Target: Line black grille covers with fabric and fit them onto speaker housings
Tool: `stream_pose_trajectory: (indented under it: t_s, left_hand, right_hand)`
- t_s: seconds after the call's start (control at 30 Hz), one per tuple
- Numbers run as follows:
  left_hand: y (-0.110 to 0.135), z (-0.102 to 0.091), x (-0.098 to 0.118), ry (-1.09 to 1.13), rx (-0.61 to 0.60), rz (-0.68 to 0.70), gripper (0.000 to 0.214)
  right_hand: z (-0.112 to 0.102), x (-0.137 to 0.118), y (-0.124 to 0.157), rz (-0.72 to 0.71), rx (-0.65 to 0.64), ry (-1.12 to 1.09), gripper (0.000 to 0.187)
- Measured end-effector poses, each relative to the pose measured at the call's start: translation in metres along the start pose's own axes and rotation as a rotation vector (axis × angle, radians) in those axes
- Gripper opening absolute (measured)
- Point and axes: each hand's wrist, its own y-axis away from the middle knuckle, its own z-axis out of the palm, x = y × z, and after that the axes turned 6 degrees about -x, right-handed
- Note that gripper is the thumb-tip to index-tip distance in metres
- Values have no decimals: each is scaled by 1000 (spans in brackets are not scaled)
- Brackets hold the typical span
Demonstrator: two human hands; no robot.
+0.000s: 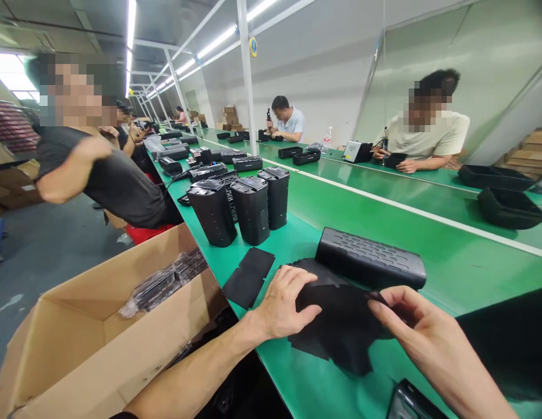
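In the head view, the person's left hand (283, 299) is spread, fingers and thumb apart, over the left side of a pile of thin, matte black fabric-like sheets (334, 320) lying on a glossy green desk (323, 203). The right hand (421, 326) pinches the right edge of this pile between thumb and forefinger; whether it grips one sheet or several cannot be told.

Just behind the pile lies a long black plastic housing with rows of slots (371, 257). To the left of the left hand, near the desk's edge, is a separate flat black rectangular sheet (250, 278). Beyond it, three tall black plastic housings (251, 212) stand upright close together.

At the near edge, below the right hand, a glossy black object (417, 401) is partly cut off. Beside the desk on the left sits an open brown cardboard box (78, 326) holding plastic-wrapped black parts (166, 285).
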Motion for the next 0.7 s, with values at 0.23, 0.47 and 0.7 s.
stream_pose_trajectory:
  t_s: [0.23,0.47,0.7]
  left_hand:
    - [-44,-1,37,461,-248,-76,40]
    - [-54,19,60,1048,-564,-380,37]
    - [-56,52,87,946,-761,-475,54]
  right_hand:
    - [-25,2,31,-22,95,-421,60]
    - [-50,49,95,490,254,-670,90]
    - [-51,73,154,645,251,-740,75]
